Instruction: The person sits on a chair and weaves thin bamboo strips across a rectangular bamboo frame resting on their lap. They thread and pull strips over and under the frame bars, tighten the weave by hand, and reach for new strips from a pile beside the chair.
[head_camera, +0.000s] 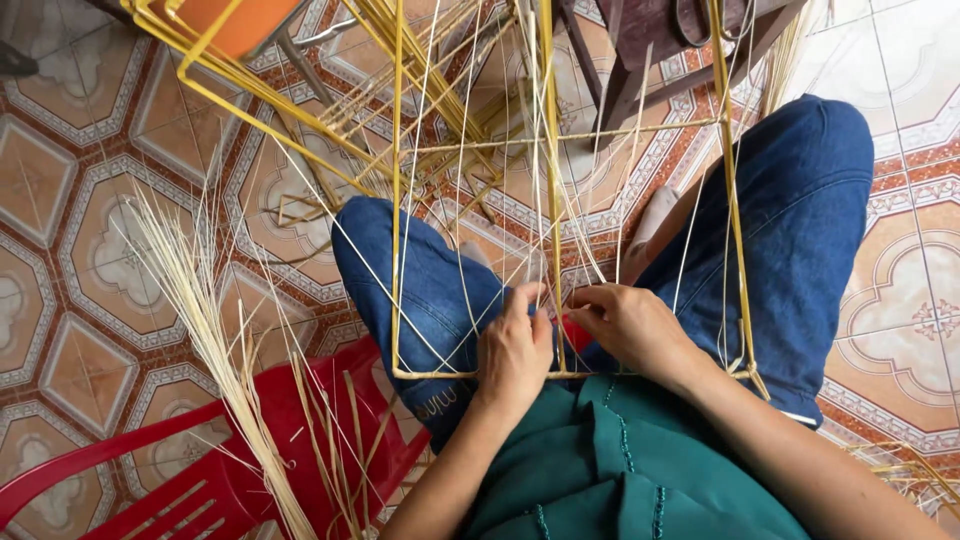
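A yellow wire frame (397, 200) stands between my knees, its lower bar across my lap. Thin pale cane strands (470, 180) run up along its bars. My left hand (512, 350) rests on the lower bar, thumb and fingers pinched on a strand beside the middle upright. My right hand (628, 325) is just to the right, fingers curled on the same strands at that upright. I wear blue jeans (800, 230) and a green top (620, 460).
A red plastic chair (180, 480) sits at lower left with a bundle of loose cane strips (215, 340) lying across it. More yellow frames (250, 110) are stacked ahead. A dark wooden stool (650, 50) stands at the top. The floor is patterned tile.
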